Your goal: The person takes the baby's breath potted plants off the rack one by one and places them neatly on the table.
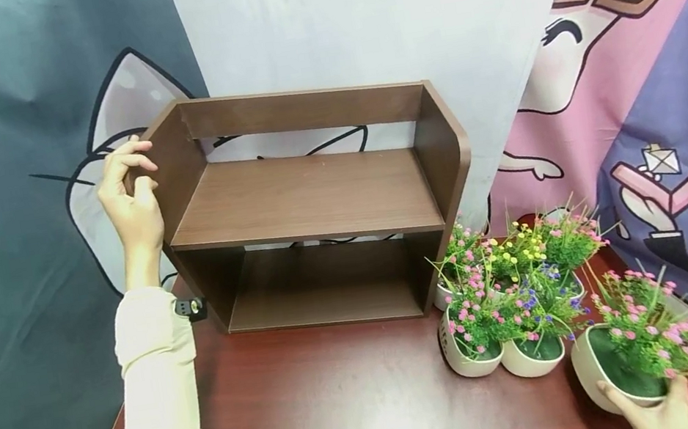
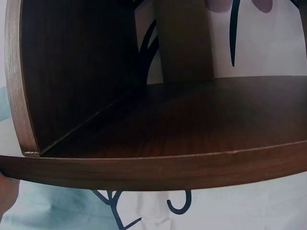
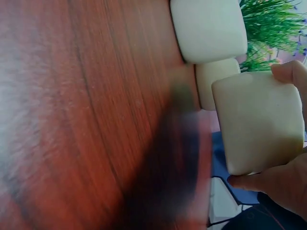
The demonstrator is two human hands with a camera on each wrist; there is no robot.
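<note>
A brown wooden shelf (image 1: 304, 194) with two levels stands at the back of the table. At its left side panel is my left hand (image 1: 130, 194), fingers and thumb bent around the panel's upper front edge. The left wrist view looks into the shelf past a board edge (image 2: 158, 172), and only a bit of the hand shows at lower left. My right hand (image 1: 663, 408) holds a cream flowerpot (image 1: 590, 370) of pink artificial flowers at the right, thumb and fingers on opposite sides. In the right wrist view, the pot's smooth cream wall (image 3: 261, 122) faces the camera.
Several other cream pots cluster right of the shelf, among them a pink-flowered pot (image 1: 468, 355), a blue-flowered pot (image 1: 535, 356) and a yellow-flowered plant (image 1: 513, 256). The reddish table (image 1: 318, 396) extends in front. Printed cloth (image 1: 355, 20) hangs behind.
</note>
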